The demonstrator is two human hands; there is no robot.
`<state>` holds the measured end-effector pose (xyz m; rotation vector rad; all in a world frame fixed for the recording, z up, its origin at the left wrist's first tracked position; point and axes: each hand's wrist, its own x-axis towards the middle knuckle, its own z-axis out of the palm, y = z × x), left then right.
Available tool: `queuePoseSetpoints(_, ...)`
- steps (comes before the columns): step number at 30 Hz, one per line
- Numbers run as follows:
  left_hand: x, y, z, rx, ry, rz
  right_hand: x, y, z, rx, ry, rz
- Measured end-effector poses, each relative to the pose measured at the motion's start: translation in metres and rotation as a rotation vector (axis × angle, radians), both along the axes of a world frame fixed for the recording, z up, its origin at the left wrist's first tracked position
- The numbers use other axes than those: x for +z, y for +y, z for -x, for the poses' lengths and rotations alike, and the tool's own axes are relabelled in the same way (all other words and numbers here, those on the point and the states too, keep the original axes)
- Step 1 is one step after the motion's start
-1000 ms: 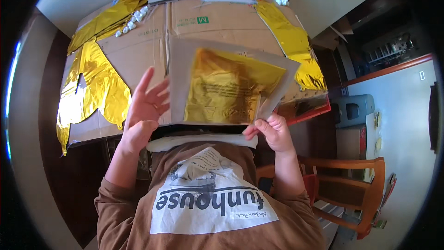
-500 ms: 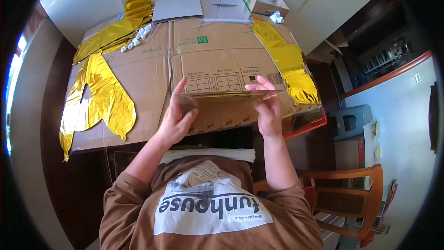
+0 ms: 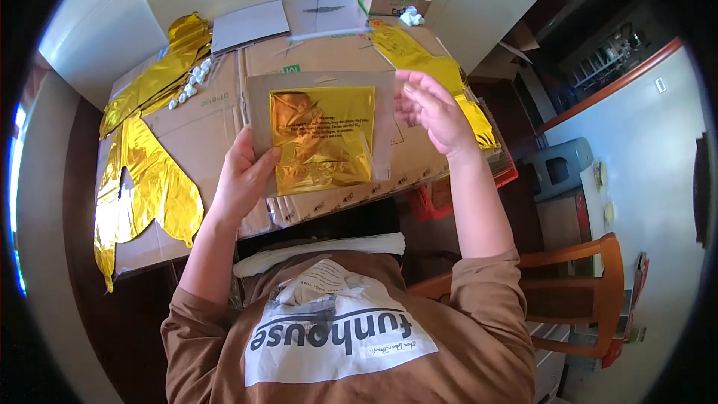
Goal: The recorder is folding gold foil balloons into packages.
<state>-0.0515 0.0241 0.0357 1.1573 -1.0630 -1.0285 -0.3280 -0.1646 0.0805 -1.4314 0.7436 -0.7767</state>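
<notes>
Within left grip [image 3: 243,173], packet's [image 3: 323,142] left edge

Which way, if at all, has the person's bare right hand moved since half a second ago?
Yes: the right hand has moved up the view, judged against the long, shiny gold foil strip.

Clear bag [image 3: 383,131] with gold foil [image 3: 325,168]: several short lines small black print. Cardboard [image 3: 217,127]: green block mark partly hidden behind bag, faint green characters farther left, repeated dark marks along near edge. Brown shirt [image 3: 479,337]: white panel [image 3: 299,363], large dark word upside down, handwriting-style line, smaller print.
</notes>
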Motion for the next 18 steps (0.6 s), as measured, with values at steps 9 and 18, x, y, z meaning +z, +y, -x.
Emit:
queuePoseSetpoints(9,0.012,0.002,0.053,0.021,-0.458,0.077,0.080,0.003,-0.002,0.558,0.602,0.630)
queuePoseSetpoints(18,0.000,0.061,0.038,-0.115,-0.660,0.045,0.054,0.012,0.159,0.276,1.686,0.377)
